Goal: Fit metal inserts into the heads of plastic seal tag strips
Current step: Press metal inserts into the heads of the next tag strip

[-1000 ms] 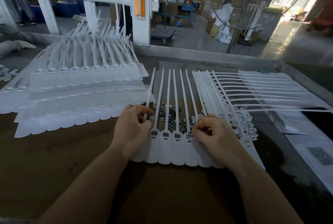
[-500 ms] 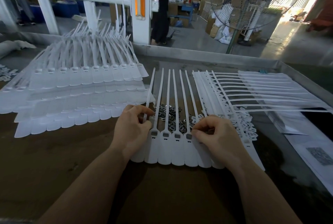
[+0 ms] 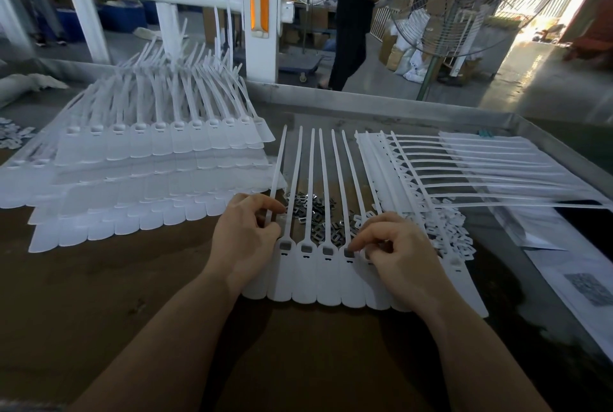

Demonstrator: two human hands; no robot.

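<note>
Pretty dim on the near table [image 3: 83, 295], blown-out daylight glare far right, wide-angle bending at the edges, background soft.

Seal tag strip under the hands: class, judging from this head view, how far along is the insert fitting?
Done: four heads between the hands show grey inserts. In hand: the right hand works at the next head; the left hand pinches the leftmost tail. Left: loose inserts remain, and the stack at right looks unfilled.

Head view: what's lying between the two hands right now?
In the head view, between the left hand and right hand lie four strip heads with grey inserts showing, their white straps running away over the loose metal inserts.
</note>
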